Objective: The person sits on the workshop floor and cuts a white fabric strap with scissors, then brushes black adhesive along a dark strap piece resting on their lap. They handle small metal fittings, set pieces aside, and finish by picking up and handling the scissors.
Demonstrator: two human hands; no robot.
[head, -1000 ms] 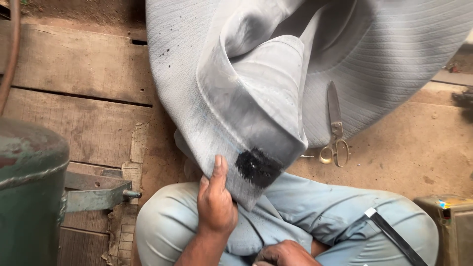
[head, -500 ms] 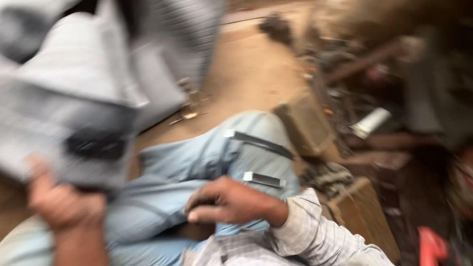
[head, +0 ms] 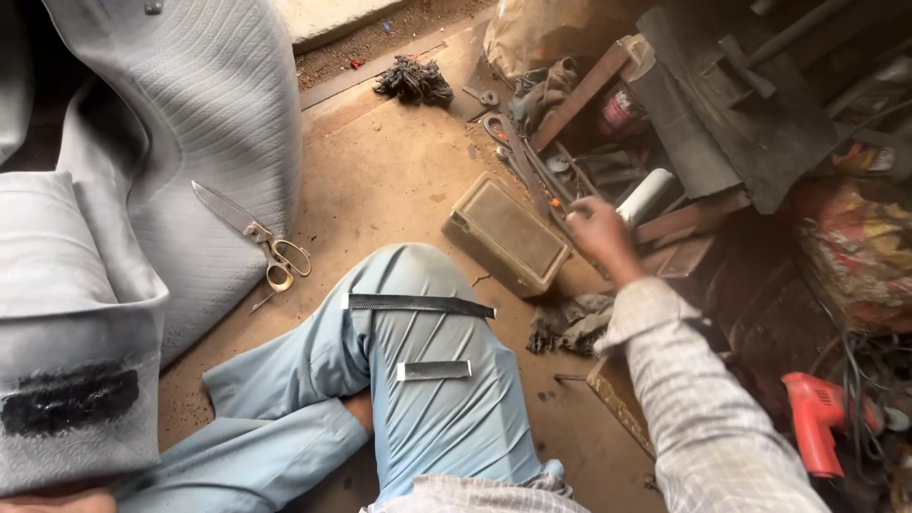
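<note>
**Head view: right hand out among the tool clutter, rubber tube folded at left**

Nearest, at the bottom left edge, a sliver of the left hand point(head: 57, 500) shows under the folded grey rubber tube point(head: 85, 313). It is cut off by the frame, so I cannot tell whether it grips or only props the tube. The fold carries a rough black patch point(head: 68, 399).

Across the bent knee in light blue trousers point(head: 427, 380) lie two dark toothed strips, a long strip point(head: 418, 304) near the knee and a short strip point(head: 434, 370) lower on the thigh.

On the dirt floor point(head: 389, 180), scissors point(head: 256, 237) rest with blades against the tube's edge and handles toward the leg.

Just past the knee sits a shallow rectangular metal tray point(head: 508, 233), flat and dusty; nothing visible in it. A dark rag point(head: 570, 323) lies beside it.

The right arm, in a checked sleeve point(head: 703, 399), stretches up and to the right. The right hand point(head: 598, 228) has fingers curled and gathered at the tips among tools beyond the tray; whether they pinch anything is hard to make out. A white cylinder point(head: 648, 197) lies just beside it.

Farther on: a second pair of shears point(head: 508, 142), a black clump point(head: 413, 81) and a jumbled heap of dark metal parts. An orange power tool point(head: 822, 418) lies at right, partly hidden by cables.
</note>
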